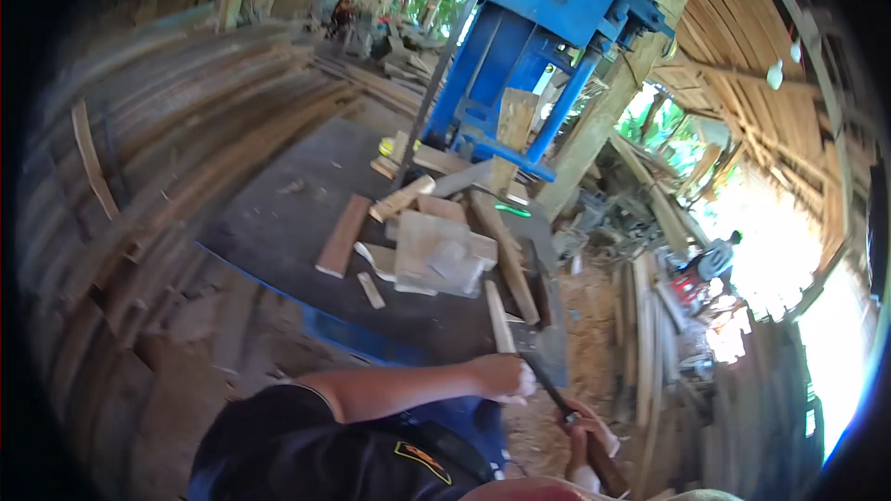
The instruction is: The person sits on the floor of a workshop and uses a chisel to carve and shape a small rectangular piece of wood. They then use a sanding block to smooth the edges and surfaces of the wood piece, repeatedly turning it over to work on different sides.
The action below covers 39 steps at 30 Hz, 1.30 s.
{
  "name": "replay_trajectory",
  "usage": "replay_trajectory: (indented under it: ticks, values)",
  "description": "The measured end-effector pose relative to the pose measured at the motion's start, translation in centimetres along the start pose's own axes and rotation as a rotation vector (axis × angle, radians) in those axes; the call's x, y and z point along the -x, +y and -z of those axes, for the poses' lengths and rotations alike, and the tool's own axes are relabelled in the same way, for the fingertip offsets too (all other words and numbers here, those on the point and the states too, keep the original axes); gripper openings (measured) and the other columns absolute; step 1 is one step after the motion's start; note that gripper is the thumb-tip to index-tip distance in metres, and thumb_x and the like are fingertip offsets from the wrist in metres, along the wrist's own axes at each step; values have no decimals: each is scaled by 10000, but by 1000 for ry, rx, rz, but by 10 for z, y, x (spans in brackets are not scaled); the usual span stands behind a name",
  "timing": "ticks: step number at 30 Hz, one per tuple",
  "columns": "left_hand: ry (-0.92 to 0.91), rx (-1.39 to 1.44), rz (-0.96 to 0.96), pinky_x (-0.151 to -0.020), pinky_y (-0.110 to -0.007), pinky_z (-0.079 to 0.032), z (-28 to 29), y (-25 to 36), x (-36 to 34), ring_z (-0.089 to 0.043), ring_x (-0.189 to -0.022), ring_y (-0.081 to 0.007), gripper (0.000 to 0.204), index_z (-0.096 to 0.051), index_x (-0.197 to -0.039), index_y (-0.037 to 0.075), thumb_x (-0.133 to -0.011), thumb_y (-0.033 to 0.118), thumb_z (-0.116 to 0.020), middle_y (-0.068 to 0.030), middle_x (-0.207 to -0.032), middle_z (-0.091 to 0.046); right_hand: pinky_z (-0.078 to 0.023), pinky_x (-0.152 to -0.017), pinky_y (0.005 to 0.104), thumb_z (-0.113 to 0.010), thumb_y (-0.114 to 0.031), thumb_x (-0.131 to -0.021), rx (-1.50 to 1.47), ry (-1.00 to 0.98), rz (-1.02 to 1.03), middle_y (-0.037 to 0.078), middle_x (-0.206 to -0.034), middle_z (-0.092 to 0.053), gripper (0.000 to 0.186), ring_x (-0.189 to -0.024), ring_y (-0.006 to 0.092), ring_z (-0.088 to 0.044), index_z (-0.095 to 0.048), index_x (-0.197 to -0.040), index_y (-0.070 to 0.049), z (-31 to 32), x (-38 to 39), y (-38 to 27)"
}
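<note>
My left hand is closed at the table's near edge, round the near end of a pale narrow wood strip that points away from me. My right hand, lower and to the right, grips a knife with a long dark blade and a brown wooden handle. The blade slants up to the left, its tip close beside the strip and my left hand. Whether the blade touches the strip, I cannot tell.
Wood offcuts, a reddish-brown block and a cloudy plastic container lie on the dark machine table. Behind them rises a blue machine with a thin upright band. Long boards are stacked left; timber leans right.
</note>
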<state>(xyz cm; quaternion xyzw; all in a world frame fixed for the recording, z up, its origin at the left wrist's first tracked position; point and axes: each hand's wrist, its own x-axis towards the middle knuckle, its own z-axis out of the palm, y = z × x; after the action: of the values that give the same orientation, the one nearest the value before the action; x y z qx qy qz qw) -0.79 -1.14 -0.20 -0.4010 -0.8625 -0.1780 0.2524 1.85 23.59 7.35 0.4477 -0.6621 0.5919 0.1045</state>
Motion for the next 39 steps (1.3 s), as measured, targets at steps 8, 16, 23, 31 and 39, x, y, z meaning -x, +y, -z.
replay_trajectory:
  ticks: [8, 16, 23, 31, 39]
  values:
    - [-32, 40, 108, -781, -438, -511, 9, 7, 3, -655, -831, -313, 272, -615, -806, 87, -873, 346, -665, -78, -803, -624, -556, -884, 415, -639, -312, -975, -122, -18, -186, 303, -1158, -662, 397, -990, 302, -702, -646, -942, 84, -19, -15, -6]
    - [29, 45, 72, -822, -398, -494, 11, 8, 4, -631, -845, -265, 244, -584, -782, 95, -867, 303, -679, -56, -800, -575, -505, -951, 545, -601, -475, -964, -54, 100, 157, 270, -1013, -686, 494, -1054, 377, -669, -579, -936, 17, -9, -41, -22]
    - [31, 24, 122, -771, -386, -499, 13, 14, 1, -641, -808, -246, 237, -577, -769, 104, -909, 278, -655, -47, -763, -577, -520, -521, 384, -605, -411, -995, -430, -349, 485, 129, -706, -636, 439, -550, 269, -635, -548, -819, -13, -2, -92, -44]
    - [18, 7, 130, -740, -389, -495, 16, 11, 3, -636, -767, -249, 278, -569, -740, 108, -900, 303, -686, -40, -728, -567, -397, -442, 324, -644, -315, -982, -698, 137, 393, 30, -520, -496, 460, -417, 160, -465, -470, -628, -79, -11, -57, -5]
    - [-7, 67, 178, -725, -396, -486, 20, 15, -4, -626, -732, -244, 274, -562, -731, 112, -884, 288, -706, -42, -700, -567, -376, -439, 309, -642, -310, -965, -615, 162, 439, 21, -501, -476, 453, -407, 152, -457, -449, -620, -88, -12, -47, -17]
